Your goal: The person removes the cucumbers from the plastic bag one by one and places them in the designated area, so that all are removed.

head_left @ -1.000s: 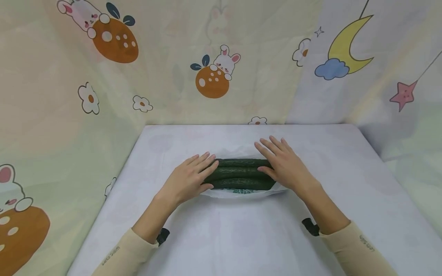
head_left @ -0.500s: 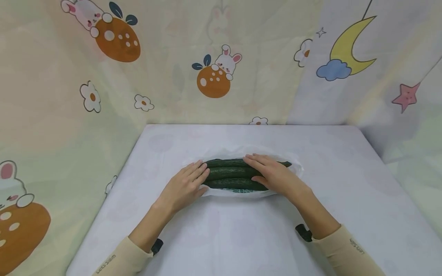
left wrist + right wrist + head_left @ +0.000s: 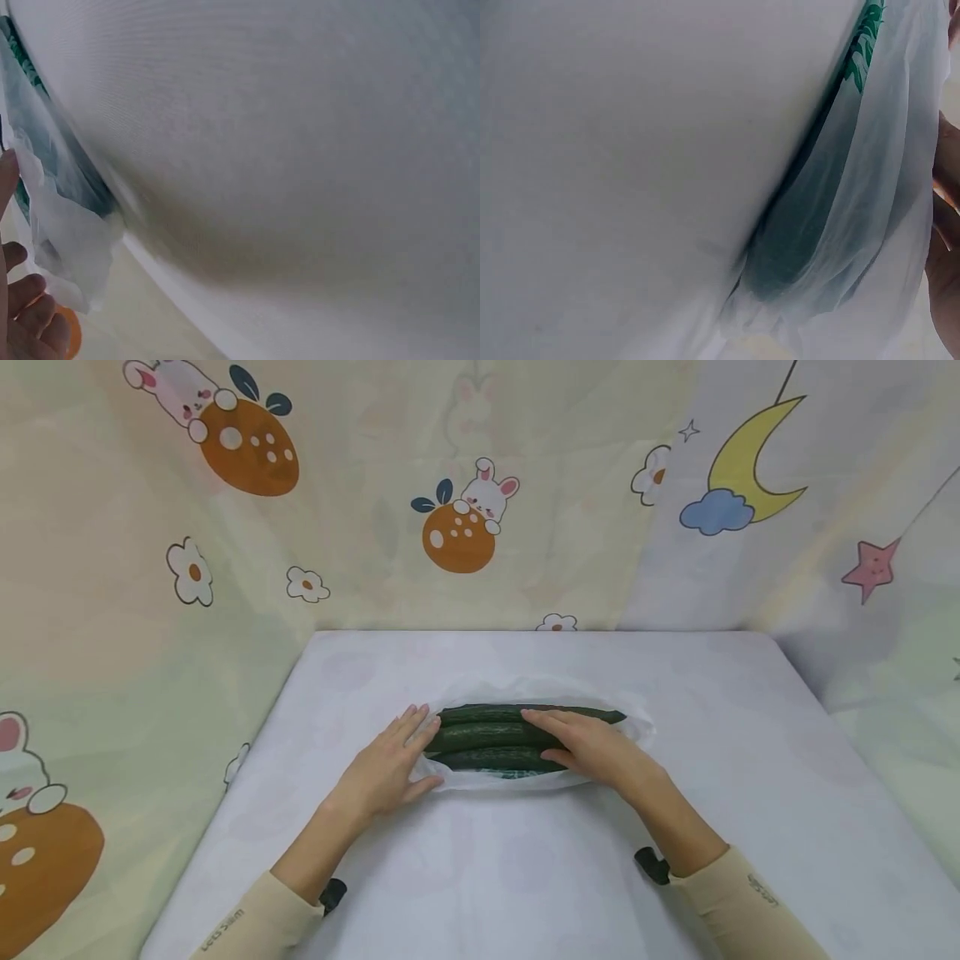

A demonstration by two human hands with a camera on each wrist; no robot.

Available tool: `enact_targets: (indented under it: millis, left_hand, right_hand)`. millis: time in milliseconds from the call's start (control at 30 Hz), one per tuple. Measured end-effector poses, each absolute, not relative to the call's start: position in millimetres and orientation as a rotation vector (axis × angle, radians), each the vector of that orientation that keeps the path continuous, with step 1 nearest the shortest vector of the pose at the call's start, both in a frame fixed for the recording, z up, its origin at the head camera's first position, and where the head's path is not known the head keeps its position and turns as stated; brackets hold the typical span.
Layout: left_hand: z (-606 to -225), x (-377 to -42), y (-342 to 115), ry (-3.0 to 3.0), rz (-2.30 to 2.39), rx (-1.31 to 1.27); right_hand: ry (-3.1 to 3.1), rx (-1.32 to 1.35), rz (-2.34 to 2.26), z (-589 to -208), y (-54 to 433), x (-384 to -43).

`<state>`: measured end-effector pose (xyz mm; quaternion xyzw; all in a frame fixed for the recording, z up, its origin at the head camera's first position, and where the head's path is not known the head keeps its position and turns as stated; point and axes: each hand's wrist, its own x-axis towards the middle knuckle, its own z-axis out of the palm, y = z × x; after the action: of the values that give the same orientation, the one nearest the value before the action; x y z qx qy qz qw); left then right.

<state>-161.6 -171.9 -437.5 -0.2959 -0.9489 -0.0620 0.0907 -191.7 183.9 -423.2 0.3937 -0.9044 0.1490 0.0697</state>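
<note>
Several dark green cucumbers (image 3: 480,737) lie side by side in a thin white plastic bag (image 3: 525,782) at the table's middle. My left hand (image 3: 382,768) is at their left end, fingers extended along the bag's edge and thumb apart. Across the cucumbers' right half rests my right hand (image 3: 592,747), its fingers nearly straight and its palm partly hiding them. In the left wrist view the bag (image 3: 71,240) stands loosely crumpled beside my fingers. The right wrist view shows the see-through bag wall (image 3: 870,247) with green print, my right hand (image 3: 946,195) behind it.
A white cloth (image 3: 480,877) covers the table under the bag. Behind and beside it hangs a cartoon-printed curtain (image 3: 360,518). A small black device (image 3: 652,865) sits at the right wrist, and a similar black device (image 3: 332,896) at the left.
My left hand has slid left off the cucumbers toward the bag's edge. My right hand has come down and left onto the cucumbers, uncovering their right tip.
</note>
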Motion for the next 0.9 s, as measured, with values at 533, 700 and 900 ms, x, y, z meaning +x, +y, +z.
enact_targets:
  millis: [533, 700, 900]
  left_hand:
    - [-448, -166, -192, -2.854, -0.603, -0.789]
    - [-451, -166, -195, -2.886, -0.678, -0.748]
    - [-456, -167, -198, -2.9, -0.819, -0.725]
  right_hand:
    - [-2.778, 1.169, 0.55, -429, 183, -199]
    - [-2.788, 1.16, 0.563, -430, 182, -202]
    - [-2.775, 1.174, 0.606, -432, 179, -206]
